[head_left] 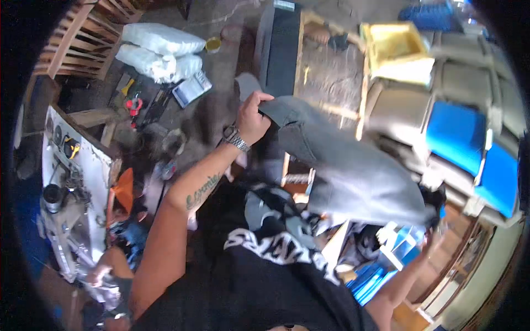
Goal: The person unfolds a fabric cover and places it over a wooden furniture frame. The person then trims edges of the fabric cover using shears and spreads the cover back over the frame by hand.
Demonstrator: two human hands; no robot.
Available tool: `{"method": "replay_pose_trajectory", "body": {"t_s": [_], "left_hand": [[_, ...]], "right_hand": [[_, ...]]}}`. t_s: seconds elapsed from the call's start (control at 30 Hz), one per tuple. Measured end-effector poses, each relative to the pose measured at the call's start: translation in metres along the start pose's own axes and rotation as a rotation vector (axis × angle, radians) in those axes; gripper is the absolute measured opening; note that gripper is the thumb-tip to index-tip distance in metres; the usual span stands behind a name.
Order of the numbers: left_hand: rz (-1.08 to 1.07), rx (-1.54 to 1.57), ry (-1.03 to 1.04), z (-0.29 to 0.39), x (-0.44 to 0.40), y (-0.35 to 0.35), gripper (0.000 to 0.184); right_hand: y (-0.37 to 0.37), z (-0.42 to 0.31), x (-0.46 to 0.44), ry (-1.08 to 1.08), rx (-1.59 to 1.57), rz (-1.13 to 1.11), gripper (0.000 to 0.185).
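A large piece of grey fabric (359, 165) stretches between my two hands in front of my black shirt. My left hand (254, 118), with a metal watch on the wrist, is closed on the fabric's upper left edge. At the right, my right hand (433, 229) is blurred beside the fabric's lower right corner, near something dark; its fingers cannot be made out.
Upholstered seats (455, 83), some with blue covers (455, 135), line the right side. A yellow tray (395, 44) stands at the upper right. White wrapped bundles (160, 52) lie at the upper left. A workbench (83, 165) with tools is at the left, another person's hand (102, 270) below it.
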State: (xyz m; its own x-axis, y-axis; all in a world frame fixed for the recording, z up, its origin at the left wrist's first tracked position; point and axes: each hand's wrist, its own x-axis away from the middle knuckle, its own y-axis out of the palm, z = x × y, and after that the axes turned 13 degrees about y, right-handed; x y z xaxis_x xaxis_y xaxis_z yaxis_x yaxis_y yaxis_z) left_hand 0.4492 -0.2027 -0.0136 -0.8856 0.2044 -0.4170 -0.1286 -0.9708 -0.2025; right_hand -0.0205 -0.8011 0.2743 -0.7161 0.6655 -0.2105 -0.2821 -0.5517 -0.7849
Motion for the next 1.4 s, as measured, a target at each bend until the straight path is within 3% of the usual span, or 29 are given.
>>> {"method": "replay_pose_trajectory", "body": {"t_s": [0.03,0.07,0.1,0.17,0.23,0.27,0.33,0.37,0.4,0.5,0.6,0.67,0.73,0.83,0.93,0.97,1.2,1.4], "left_hand": [[-0.037,-0.035,-0.016,0.004,0.018,-0.004,0.030],[-0.073,-0.069,-0.020,0.004,0.032,-0.006,0.031],[-0.076,-0.048,-0.088,0.004,0.049,-0.003,0.032],[-0.128,-0.078,-0.223,0.001,0.074,0.006,0.030],[-0.269,-0.181,-0.351,0.008,0.082,0.016,0.029],[-0.299,-0.153,-0.293,0.003,0.085,0.025,0.029],[-0.375,-0.099,-0.186,-0.006,0.100,0.038,0.030],[-0.485,-0.154,-0.237,-0.001,0.096,0.039,0.031],[-0.535,-0.183,-0.256,0.000,0.091,0.043,0.031],[-0.642,-0.256,-0.269,-0.002,0.091,0.048,0.032],[-0.636,-0.272,-0.210,-0.009,0.094,0.053,0.034],[-0.626,-0.278,-0.216,-0.008,0.090,0.056,0.035],[-0.644,-0.261,-0.236,-0.009,0.089,0.055,0.034],[-0.674,-0.282,-0.284,-0.001,0.084,0.053,0.033],[-0.714,-0.327,-0.272,0.000,0.087,0.049,0.032],[-0.735,-0.343,-0.259,0.002,0.088,0.046,0.032],[-0.775,-0.280,0.062,0.003,0.097,0.037,0.032],[-0.882,-0.336,0.022,0.015,0.091,0.042,0.030]], "right_hand": [[0.016,-0.045,0.010,0.057,-0.244,-0.150,0.077],[-0.005,-0.124,0.025,0.417,-0.699,-0.508,0.060],[-0.027,-0.204,0.039,0.914,-1.085,-0.675,0.047],[-0.070,-0.321,0.081,0.690,-1.049,-0.887,0.040],[-0.057,-0.375,0.132,0.544,-1.466,-1.233,0.044],[-0.089,-0.406,0.149,0.468,-1.380,-1.362,0.037],[-0.108,-0.435,0.189,0.454,-1.446,-1.659,0.035],[-0.119,-0.444,0.194,0.293,-1.383,-1.883,0.039],[-0.133,-0.448,0.202,0.310,-1.461,-2.009,0.035],[-0.135,-0.449,0.211,0.033,-1.420,-2.039,0.036],[-0.115,-0.457,0.221,0.028,-1.483,-2.153,0.046],[-0.110,-0.473,0.221,-0.009,-1.643,-2.110,0.044],[-0.107,-0.491,0.228,0.045,-1.822,-1.960,0.043],[-0.105,-0.518,0.240,0.012,-1.828,-1.651,0.047],[-0.108,-0.541,0.243,0.230,-1.927,-1.864,0.052],[-0.112,-0.543,0.240,0.279,-1.960,-1.831,0.056],[-0.123,-0.545,0.227,0.272,-1.729,-1.790,0.063],[-0.124,-0.537,0.223,0.260,-1.621,-1.672,0.059]]}}
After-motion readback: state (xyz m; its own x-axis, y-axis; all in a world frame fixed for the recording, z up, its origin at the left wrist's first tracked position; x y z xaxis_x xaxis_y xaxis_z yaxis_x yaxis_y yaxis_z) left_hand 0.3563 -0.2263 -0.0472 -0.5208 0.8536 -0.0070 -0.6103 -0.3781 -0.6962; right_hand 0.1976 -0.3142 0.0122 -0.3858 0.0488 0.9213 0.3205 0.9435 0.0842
